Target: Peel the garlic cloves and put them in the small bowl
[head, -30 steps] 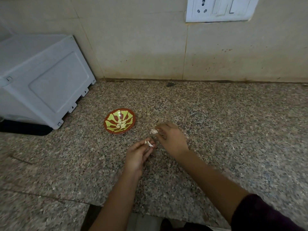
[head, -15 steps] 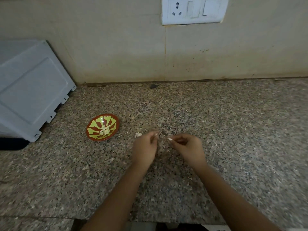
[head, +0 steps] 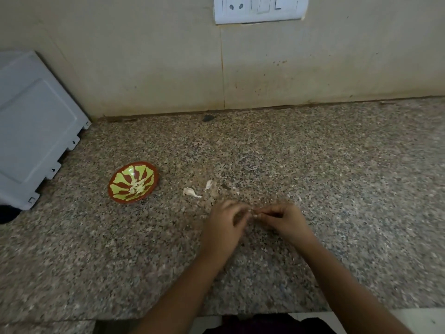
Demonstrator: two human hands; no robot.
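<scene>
Two hands meet low over the middle of the speckled granite bench point(head: 337, 189) in the head view, the only view there is. The left hand point(head: 222, 226) and right hand point(head: 287, 219) have their fingers curled inward and closed narrow, tip to tip, on something small. Only a pale speck shows between them, which I take to be the garlic clove point(head: 254, 214) being worked; motion blur hides how much skin is left on it. Holding it from both sides suits peeling, since one hand can steady it while the other picks at the skin. The small bowl point(head: 138, 163), red-brown with a yellow-green pattern, sits on the bench to the left of the hands and apart from them, probably so a finished clove needs only a short reach. A few peeled cloves point(head: 137, 186) lie in its centre, so the task looks partly done. Between bowl and hands lie two pale pieces, one with a thin tail point(head: 191, 192) and a smaller one point(head: 208, 184) just beside it; whether these are unpeeled cloves or shed skins I cannot tell. A white appliance point(head: 36, 128) stands at the far left, and a switch plate point(head: 260, 8) is on the wall behind.
</scene>
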